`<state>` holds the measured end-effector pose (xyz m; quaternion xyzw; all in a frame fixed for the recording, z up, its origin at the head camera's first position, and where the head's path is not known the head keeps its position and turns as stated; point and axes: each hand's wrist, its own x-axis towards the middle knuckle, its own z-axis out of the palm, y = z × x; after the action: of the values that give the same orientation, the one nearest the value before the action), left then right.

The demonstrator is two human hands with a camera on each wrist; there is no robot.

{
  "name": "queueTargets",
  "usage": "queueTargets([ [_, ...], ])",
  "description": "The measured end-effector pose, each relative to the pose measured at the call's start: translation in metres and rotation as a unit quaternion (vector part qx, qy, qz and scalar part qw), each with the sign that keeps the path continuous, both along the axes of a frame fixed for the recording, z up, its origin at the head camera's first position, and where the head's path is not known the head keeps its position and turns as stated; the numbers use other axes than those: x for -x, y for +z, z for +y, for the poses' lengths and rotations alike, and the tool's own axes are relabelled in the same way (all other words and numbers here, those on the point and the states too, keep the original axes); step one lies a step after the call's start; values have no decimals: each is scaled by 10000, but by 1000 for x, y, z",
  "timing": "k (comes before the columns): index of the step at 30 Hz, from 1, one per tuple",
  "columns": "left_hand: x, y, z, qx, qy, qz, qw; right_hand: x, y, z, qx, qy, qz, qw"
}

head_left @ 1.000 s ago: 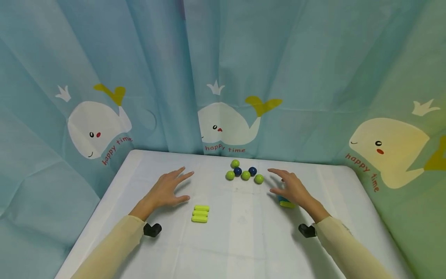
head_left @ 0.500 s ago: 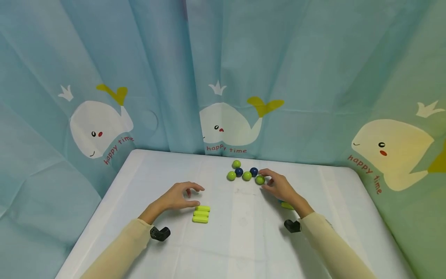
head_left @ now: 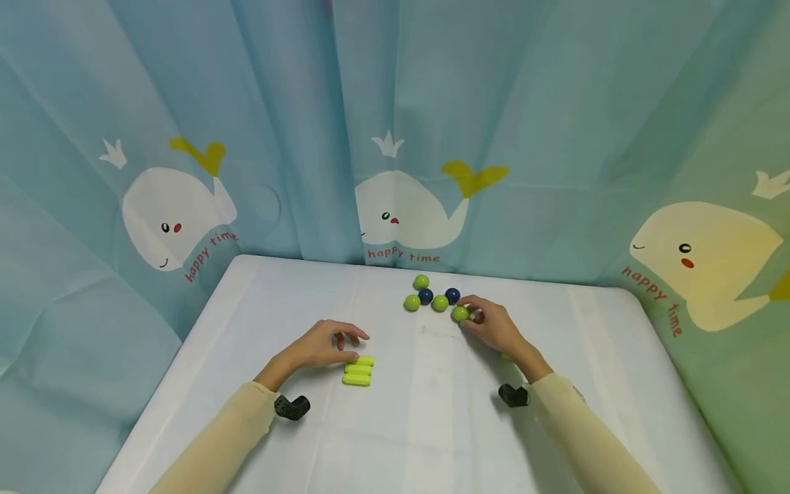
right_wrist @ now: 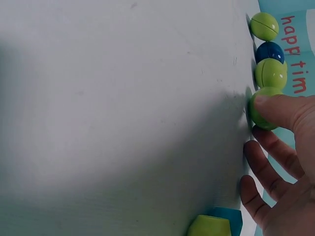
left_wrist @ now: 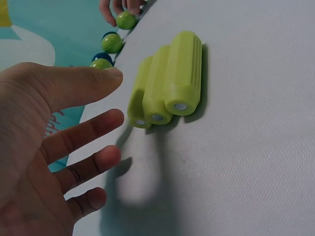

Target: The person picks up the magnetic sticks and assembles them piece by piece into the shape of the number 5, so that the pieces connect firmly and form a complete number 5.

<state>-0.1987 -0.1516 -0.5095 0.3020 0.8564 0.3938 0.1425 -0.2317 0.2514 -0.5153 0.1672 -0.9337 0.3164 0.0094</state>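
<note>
"Green and glossy, the ball point(head_left: 460, 313) at the right hand point(head_left: 490, 326): is it held?"

"Yes. Thumb and index finger pinch it, so their gap is only as wide as the ball. The remaining fingers are loosely bent. I can't tell whether the ball rests on the white table point(head_left: 432, 439)."

"How many more lie past those fingertips?"

"Three other green balls point(head_left: 440, 302) and two dark blue balls point(head_left: 452, 296). One blue one sits just beyond the index fingertip; the rest lie farther to its left."

"And near the right little finger?"

"A green block point(right_wrist: 209, 227) and a blue block point(right_wrist: 231, 216), one of each, partly cut off in the right wrist view."

"What about the left hand point(head_left: 321, 344)?"

"Its fingers are loosely curved, with a moderate gap between thumb and index. Three yellow-green bars point(left_wrist: 170, 78) lie side by side just off the thumb tip, three pale round spots on their ends. Whether the thumb touches one, I can't tell."

"Any writing?"

"Well beyond both hands' fingertips, the blue-green curtain point(head_left: 524, 103) reads 'happy time' in red, three times, once below each of three white whales point(head_left: 407, 219). Behind the fingers are two black devices point(head_left: 292, 407), one at each wrist."
</note>
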Motion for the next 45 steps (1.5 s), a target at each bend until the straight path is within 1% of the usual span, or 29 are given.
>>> queueTargets([
  [4, 0, 1, 2, -15, -79, -7, 10000, -1, 1, -1, 7, -27, 7, 10000],
  [8, 1, -4, 4, 13, -186, 103, 9998, -2, 1, -1, 10, -110, -83, 9999],
  [14, 1, -8, 8, 179, -204, 252, 9993, -6, 2, -1, -27, -77, -215, 9997],
  [17, 1, -7, 11, 268, -295, 347, 9986, -9, 1, -1, -88, -34, -171, 9998],
  [21, 1, -5, 13, 390, -422, 460, 9973, -13, 1, -2, -93, -92, -122, 9998],
  [23, 2, -4, 14, 449, -432, 462, 9970, -16, 1, -3, -64, -142, -118, 9998],
  [29, 3, -4, 17, 540, -479, 459, 9963, -22, 0, -6, -11, -69, -44, 10000],
  [32, 4, -4, 17, 482, -442, 429, 9969, -26, -1, -8, 22, -68, -61, 10000],
  [38, 6, -7, 21, 291, -172, 490, 9982, -32, -2, -10, 89, -231, -134, 9996],
  [40, 7, -8, 24, 215, -92, 523, 9984, -34, -2, -11, 109, -281, -166, 9994],
  [45, 12, -5, 36, -13, -6, 589, 9983, -39, -3, -13, 246, -356, -236, 9988],
])
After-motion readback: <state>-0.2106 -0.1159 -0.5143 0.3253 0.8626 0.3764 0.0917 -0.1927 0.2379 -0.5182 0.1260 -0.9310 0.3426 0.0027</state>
